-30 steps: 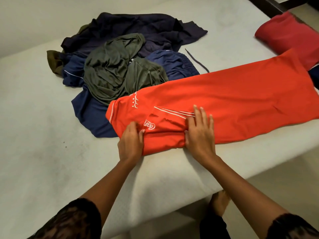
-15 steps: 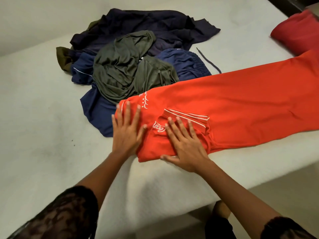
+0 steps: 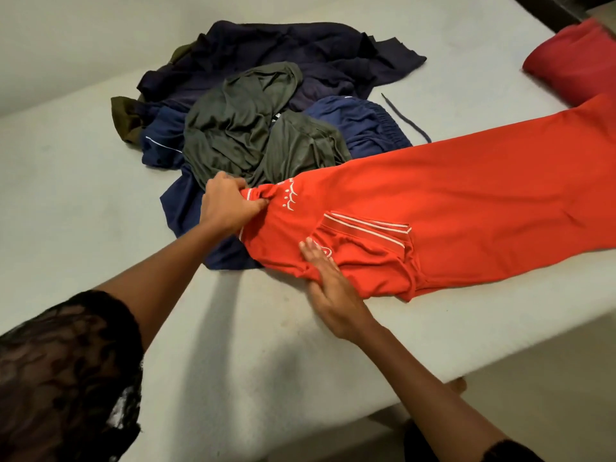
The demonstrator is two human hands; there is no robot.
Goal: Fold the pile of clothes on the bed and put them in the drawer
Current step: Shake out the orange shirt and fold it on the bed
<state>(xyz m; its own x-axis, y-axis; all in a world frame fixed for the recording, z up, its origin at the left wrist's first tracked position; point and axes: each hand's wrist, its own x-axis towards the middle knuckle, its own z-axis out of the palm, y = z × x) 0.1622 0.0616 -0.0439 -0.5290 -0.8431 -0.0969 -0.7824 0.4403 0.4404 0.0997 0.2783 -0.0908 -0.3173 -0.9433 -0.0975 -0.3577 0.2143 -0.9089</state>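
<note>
left hand (image 3: pixel 226 205) pinches shirt (image 3: pixel 466 201) far-left corner | right hand (image 3: pixel 328 281) grips near-left edge | shirt's long axis runs right from both hands | fold likely goes rightward

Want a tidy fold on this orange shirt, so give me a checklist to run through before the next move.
1. Far corner held: ok. The left hand grips the bunched collar end of the orange shirt.
2. Near edge held: ok. The right hand pinches the edge closest to the person.
3. Fabric smooth: not ok. The folded-in sleeve is wrinkled.
4. Shirt apart from the pile: not ok. Its collar end lies on the unfolded clothes.
5. Other end lying straight: cannot tell. It runs out of view on the right.
</note>
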